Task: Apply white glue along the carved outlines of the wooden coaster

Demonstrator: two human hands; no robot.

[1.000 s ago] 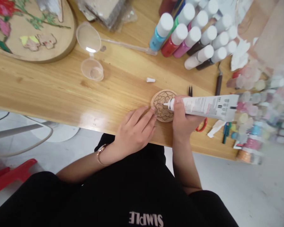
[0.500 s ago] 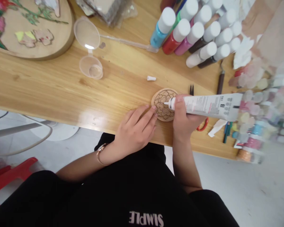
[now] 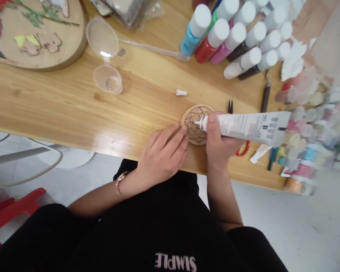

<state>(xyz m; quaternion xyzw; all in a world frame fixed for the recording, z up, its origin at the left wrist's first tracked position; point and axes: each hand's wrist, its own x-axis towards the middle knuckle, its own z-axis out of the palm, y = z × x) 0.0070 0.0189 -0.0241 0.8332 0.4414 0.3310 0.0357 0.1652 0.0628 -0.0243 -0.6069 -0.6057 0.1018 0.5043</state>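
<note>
My right hand (image 3: 217,141) is wrapped round a white glue tube (image 3: 249,127) with small print on its side. The tube lies nearly level, its pointed nozzle over a round wooden disc (image 3: 193,136) with dark-lined curved shapes. Whether the tip touches the disc I cannot tell. My left hand (image 3: 164,155) rests with its fingers stretched out, the fingertips at the disc's left edge. A small white cap (image 3: 181,92) lies on the table above the disc. Behind my right hand show dark pointed tips (image 3: 230,107) and a red handle loop (image 3: 243,149).
Several paint bottles (image 3: 200,22) with white caps stand at the back. A dark-handled tool (image 3: 265,97) lies right of them. Small jars (image 3: 304,170) crowd the right end. An open clear plastic cup (image 3: 107,79) and a decorated wooden slab (image 3: 59,62) sit on the left.
The tube's nozzle has shifted slightly left over the disc, together with my right hand. My left hand has stayed in place.
</note>
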